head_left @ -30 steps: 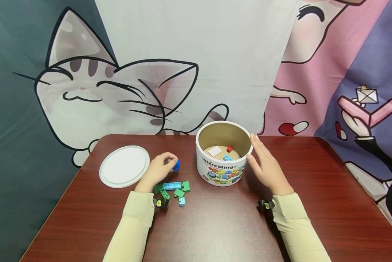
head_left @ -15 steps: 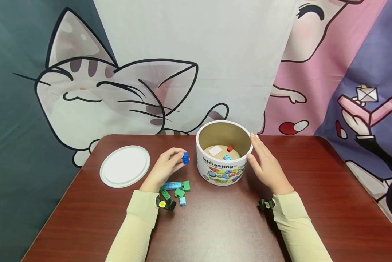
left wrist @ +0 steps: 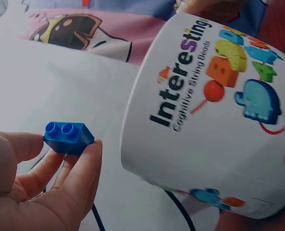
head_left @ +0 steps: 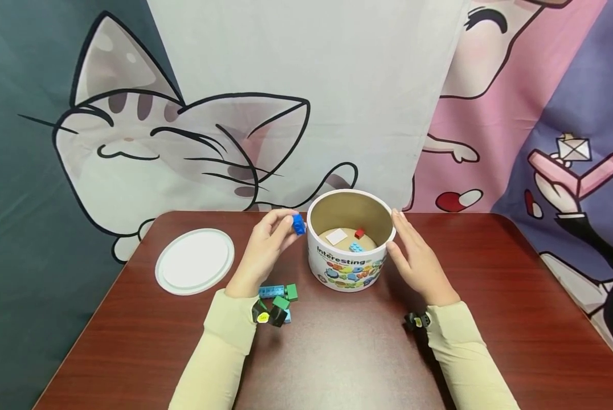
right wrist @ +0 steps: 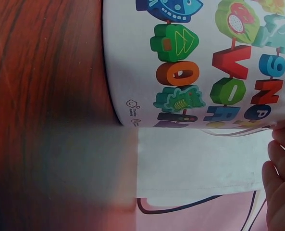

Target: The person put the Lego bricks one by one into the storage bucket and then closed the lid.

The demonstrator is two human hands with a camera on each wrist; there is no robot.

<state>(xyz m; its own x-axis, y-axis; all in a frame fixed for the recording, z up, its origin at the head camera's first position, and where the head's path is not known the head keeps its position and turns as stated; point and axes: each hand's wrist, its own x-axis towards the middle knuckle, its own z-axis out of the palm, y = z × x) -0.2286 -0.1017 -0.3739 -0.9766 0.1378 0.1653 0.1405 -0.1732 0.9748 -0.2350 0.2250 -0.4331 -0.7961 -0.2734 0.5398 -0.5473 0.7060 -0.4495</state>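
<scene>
My left hand [head_left: 266,245] pinches a blue toy building brick [left wrist: 68,138] between thumb and fingertips, raised just left of the bucket's rim. Two studs of the brick face the left wrist view. The round white bucket [head_left: 343,273], printed with "Interesting" and colourful beads, stands open on the table. My right hand [head_left: 420,263] rests against its right side with fairly straight fingers, fingertips at the rim. Inside the bucket lie a white flat piece [head_left: 335,236], a red brick [head_left: 359,233] and a light blue brick [head_left: 356,247].
A white round lid [head_left: 195,262] lies at the left of the brown table [head_left: 347,353]. Several green bricks [head_left: 281,302] and a long light blue brick [head_left: 272,291] lie in front of the bucket's left, partly hidden by my left wrist. A printed cloth [head_left: 306,142] hangs behind.
My left hand has lifted the blue brick and carried it right and away from me, up beside the bucket's rim. The right hand has stayed against the bucket.
</scene>
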